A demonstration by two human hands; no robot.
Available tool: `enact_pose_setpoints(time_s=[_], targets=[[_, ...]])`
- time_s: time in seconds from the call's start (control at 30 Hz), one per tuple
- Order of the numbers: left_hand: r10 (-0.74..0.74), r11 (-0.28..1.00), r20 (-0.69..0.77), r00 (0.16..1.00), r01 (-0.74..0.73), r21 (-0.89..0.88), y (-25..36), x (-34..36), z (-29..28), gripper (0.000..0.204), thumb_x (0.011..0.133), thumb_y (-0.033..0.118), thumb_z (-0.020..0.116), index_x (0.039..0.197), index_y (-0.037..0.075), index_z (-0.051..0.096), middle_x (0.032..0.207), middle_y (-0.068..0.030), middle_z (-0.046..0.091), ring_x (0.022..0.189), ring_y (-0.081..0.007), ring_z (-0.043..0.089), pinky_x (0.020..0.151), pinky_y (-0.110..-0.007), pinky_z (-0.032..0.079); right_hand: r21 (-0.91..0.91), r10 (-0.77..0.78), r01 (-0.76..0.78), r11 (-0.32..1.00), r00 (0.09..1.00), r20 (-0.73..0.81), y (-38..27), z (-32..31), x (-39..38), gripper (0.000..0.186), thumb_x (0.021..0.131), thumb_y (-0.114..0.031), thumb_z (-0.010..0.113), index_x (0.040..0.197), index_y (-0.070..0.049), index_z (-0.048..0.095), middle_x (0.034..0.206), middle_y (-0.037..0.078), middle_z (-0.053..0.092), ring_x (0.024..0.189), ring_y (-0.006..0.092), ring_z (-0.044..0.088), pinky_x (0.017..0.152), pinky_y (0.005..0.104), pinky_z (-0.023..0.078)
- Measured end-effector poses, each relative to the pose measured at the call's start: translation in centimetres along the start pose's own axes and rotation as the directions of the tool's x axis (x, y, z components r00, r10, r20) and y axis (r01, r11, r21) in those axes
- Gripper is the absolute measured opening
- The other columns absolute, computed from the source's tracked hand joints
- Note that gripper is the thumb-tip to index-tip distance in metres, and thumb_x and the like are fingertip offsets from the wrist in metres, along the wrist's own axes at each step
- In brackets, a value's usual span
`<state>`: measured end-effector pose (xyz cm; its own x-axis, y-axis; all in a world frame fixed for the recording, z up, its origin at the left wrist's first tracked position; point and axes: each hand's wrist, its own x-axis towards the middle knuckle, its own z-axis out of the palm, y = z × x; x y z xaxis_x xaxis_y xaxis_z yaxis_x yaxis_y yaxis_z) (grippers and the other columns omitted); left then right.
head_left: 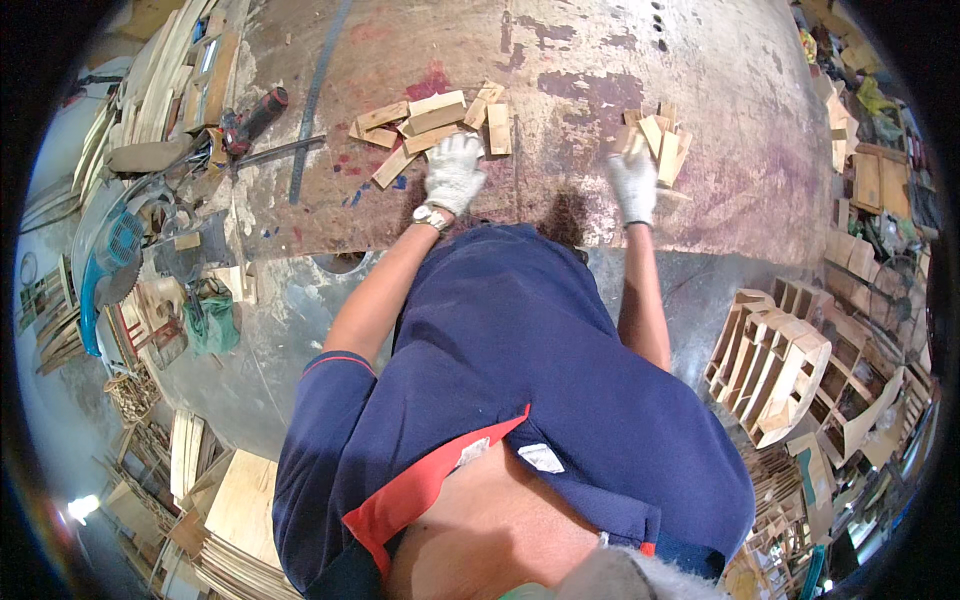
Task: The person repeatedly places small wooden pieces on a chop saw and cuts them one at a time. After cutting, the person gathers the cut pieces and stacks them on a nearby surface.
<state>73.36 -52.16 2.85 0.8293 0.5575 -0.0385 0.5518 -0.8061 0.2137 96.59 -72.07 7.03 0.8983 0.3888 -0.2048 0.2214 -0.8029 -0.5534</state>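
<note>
My left hand (453, 178), in a white knitted glove with a watch at the wrist, rests with fingers spread against the near side of a loose heap of small wooden blocks (436, 118). Some of its fingertips are hard to make out among the pieces. To the right, my right hand (632, 188), gloved the same way, is closed at the left side of a smaller pile of wooden pieces (668, 140). A short wooden piece (630, 144) shows at its fingertips. Both piles lie on a worn, paint-stained worktable (570, 60).
On the table's left lie a red and black power tool (252, 120) and a long metal straightedge (316, 100). A blue circular-blade saw (118, 250) stands at the left edge. Slatted wooden frames (770, 365) stand at the lower right, stacked boards (242, 510) at the lower left.
</note>
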Motion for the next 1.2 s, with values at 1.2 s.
enact_pose_setpoints(time_s=[1.2], targets=[[-0.057, 0.979, -0.109, 0.992, 0.077, 0.186, -7.2, 6.0, -1.1, 0.061, 0.078, 0.034, 0.077, 0.132, 0.014, 0.056, 0.121, -0.0083, 0.059, 0.118, -0.0270, 0.054, 0.098, -0.049, 0.041, -0.377, -0.330, 0.216, 0.901, 0.905, -0.270, -0.7, -4.5, 2.1, 0.070, 0.077, -0.034, 0.087, 0.131, -0.001, 0.056, 0.124, 0.022, 0.062, 0.111, 0.0345, 0.062, 0.094, 0.0438, 0.051]])
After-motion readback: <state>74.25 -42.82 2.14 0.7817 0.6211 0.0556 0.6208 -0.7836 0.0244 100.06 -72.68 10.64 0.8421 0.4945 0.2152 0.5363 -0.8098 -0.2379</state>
